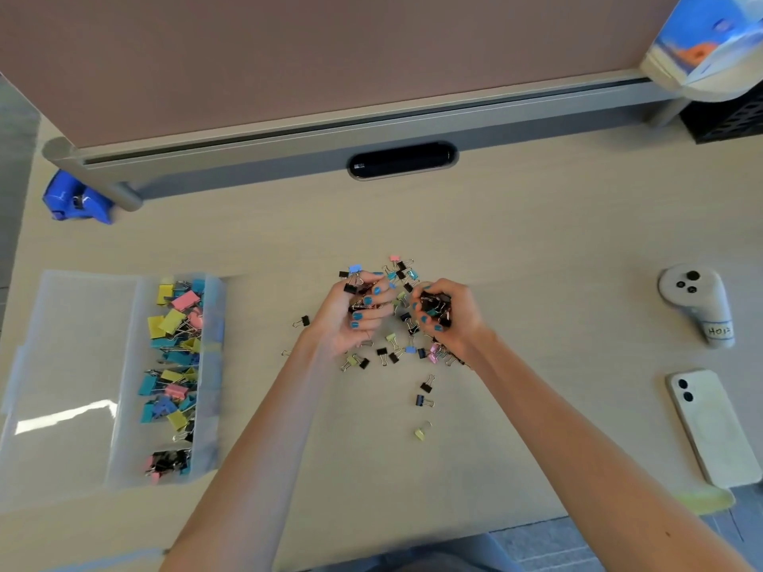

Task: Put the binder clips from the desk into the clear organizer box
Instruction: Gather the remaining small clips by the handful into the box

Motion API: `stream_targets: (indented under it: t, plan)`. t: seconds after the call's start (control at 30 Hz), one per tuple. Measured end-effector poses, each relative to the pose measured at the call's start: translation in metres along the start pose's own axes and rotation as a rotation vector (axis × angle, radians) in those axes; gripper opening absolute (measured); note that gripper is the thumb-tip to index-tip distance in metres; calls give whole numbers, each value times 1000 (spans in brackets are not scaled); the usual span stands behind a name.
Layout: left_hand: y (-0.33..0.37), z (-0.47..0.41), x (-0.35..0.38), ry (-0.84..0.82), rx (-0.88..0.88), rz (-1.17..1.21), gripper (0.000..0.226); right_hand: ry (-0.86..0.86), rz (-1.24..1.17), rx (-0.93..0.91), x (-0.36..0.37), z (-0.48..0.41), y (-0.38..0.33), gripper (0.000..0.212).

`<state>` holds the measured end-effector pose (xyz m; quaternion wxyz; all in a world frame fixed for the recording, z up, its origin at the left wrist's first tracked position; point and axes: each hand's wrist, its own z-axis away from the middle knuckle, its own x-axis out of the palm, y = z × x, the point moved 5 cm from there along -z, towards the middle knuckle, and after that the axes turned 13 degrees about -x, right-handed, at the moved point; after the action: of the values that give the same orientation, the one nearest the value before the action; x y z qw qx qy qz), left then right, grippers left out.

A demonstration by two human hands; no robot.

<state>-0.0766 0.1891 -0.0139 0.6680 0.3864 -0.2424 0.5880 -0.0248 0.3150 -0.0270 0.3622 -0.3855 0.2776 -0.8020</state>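
So, binder clips [396, 353]: small, light, stiff metal bodies with springy wire handles. We judge they snag on each other and spill easily from a full handful.
where they lie: scattered on the desk [536, 241] around and under both hands, with a few strays nearer us. Many larger coloured ones already lie in the clear organizer box [210, 406].
left hand [359, 311]: fingers curled round a bunch of clips.
right hand [446, 315]: fingers curled round a clump of mostly black clips.
best hold: we would scoop with cupped fingers and pinch the strays by their wire loops.
box: open at the left of the desk, well apart from the hands, its lid [70, 365] laid flat beside it. The thin plastic probably slides if knocked.
surface: pale, smooth and flat, so clips should sweep along it readily.
room: a pink partition panel [330, 55] stands behind, with a blue tape dispenser [78, 198] at the left. A grey controller [697, 307] and a phone [714, 427] lie at the right.
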Motion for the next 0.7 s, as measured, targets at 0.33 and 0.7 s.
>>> stream_targets:
  t: [0.33, 0.7]
  plan:
    - [9, 5, -5, 305, 20, -374, 35, 32, 147, 9, -1, 0, -8, 26]
    - [9, 13, -6, 164, 28, -98, 34, 46, 211, 17, 13, -7, -8, 43]
